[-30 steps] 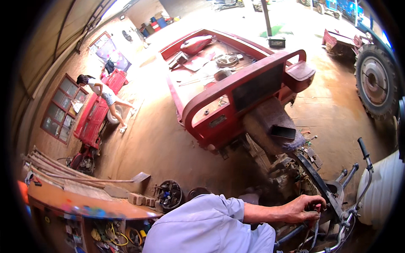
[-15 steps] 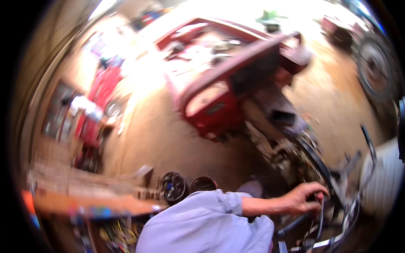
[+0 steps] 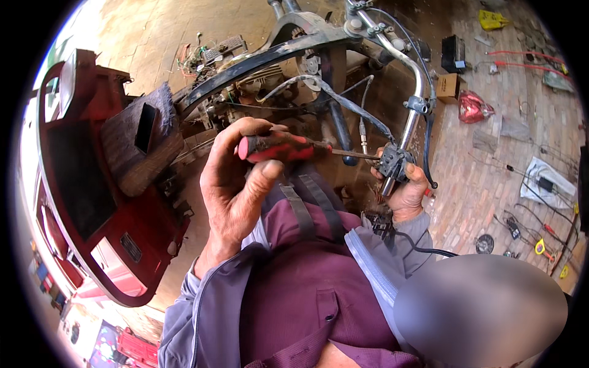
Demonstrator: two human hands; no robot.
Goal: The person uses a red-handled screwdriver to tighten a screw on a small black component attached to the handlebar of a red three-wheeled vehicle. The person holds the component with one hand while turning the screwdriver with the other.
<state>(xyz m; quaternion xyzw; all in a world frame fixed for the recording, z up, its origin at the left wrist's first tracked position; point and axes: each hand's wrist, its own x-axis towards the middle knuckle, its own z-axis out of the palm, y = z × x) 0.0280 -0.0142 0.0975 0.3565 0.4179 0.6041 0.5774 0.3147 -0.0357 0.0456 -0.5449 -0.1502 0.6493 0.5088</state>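
Red-handled screwdriver [image 3: 282, 147] gripped in L hand [image 3: 236, 190], fist closed round handle; tip set against black switch block [image 3: 392, 162] at lower end of chrome handlebar [image 3: 414, 80]; block clasped from below by R hand [image 3: 410, 193]. Block judged on bar w/ cables attached (screw hidden); fastener work approx. mid-way.

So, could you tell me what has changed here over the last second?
The view has swung from the wide yard to close on the chrome handlebar. The left hand has come into view holding a red-handled screwdriver, tip at the switch housing. The right hand stays at the handlebar; the red body panel is unmoved.
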